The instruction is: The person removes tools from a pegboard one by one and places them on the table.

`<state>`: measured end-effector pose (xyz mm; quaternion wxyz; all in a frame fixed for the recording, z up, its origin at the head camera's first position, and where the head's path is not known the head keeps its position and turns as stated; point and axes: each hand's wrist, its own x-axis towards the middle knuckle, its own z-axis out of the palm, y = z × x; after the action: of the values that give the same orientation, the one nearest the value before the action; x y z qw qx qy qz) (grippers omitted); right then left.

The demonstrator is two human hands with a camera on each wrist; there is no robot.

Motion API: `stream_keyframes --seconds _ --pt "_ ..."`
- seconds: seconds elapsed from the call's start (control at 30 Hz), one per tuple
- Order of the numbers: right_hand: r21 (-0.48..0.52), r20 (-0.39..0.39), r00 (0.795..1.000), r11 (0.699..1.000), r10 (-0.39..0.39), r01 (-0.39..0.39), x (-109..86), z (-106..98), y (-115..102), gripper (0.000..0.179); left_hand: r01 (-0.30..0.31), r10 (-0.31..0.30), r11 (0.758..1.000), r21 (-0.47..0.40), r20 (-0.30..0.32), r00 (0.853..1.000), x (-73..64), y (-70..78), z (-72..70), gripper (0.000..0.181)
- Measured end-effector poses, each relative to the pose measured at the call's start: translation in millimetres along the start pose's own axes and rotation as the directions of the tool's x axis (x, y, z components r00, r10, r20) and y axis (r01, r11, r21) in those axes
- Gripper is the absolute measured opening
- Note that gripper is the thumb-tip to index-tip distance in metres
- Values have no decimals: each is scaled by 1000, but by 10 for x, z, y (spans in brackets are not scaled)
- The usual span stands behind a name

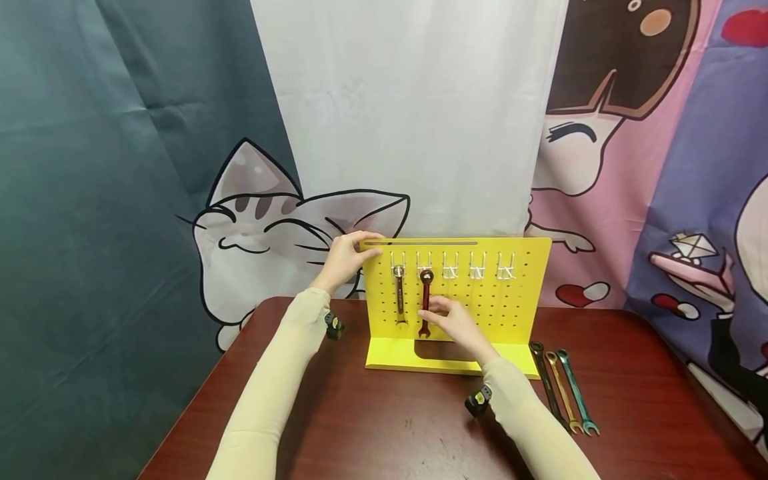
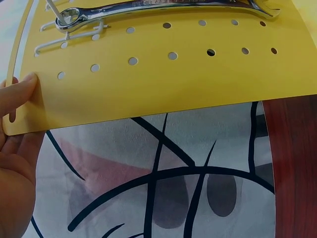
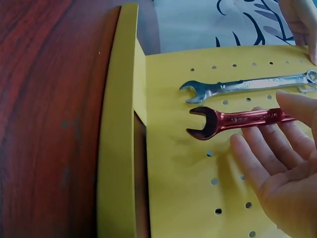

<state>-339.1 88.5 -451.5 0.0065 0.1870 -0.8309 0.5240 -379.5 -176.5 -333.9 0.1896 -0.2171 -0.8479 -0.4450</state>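
Note:
My left hand [image 1: 347, 259] pinches the top left corner of a yellow pegboard [image 1: 384, 353], thumb in front and fingers behind. A silver combination wrench [image 2: 158, 9] hangs by its ring end from the leftmost white hook, open end down. To its right a red combination wrench [image 1: 427, 300] is upright, its ring end at the second hook. My right hand [image 1: 456, 325] holds the red wrench's shank between thumb and fingers, as the right wrist view shows. The wrench's open jaw end sticks out past the thumb, in front of the board.
Three white double hooks [image 1: 477, 272] to the right carry nothing. On the dark red table [image 1: 354, 427], right of the board, lie a black wrench [image 1: 547, 383], a gold wrench [image 1: 563, 391] and a teal wrench [image 1: 577, 390] side by side. A printed curtain [image 1: 408, 120] hangs behind.

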Motion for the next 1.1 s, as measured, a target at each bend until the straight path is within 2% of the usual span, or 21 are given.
stream_keyframes --seconds 0.13,0.4,0.6,0.87,1.1 --pt "21 8 1000 1000 12 -12 -44 62 26 26 2 -2 1000 3 3 1000 -19 3 5 26" --pt "69 4 1000 998 4 -5 -90 145 78 22 16 -16 1000 19 1 1000 -48 -51 21 27" --pt "178 -45 999 984 22 -13 -60 118 30 24 9 -9 1000 16 1 1000 -23 -47 33 27" --pt "258 -124 992 966 12 20 -31 37 -86 31 -9 9 1000 15 -4 1000 11 3 32 28" --pt "245 -129 992 969 16 16 -9 -10 -151 35 -5 5 1000 16 -6 1000 2 -25 13 27"
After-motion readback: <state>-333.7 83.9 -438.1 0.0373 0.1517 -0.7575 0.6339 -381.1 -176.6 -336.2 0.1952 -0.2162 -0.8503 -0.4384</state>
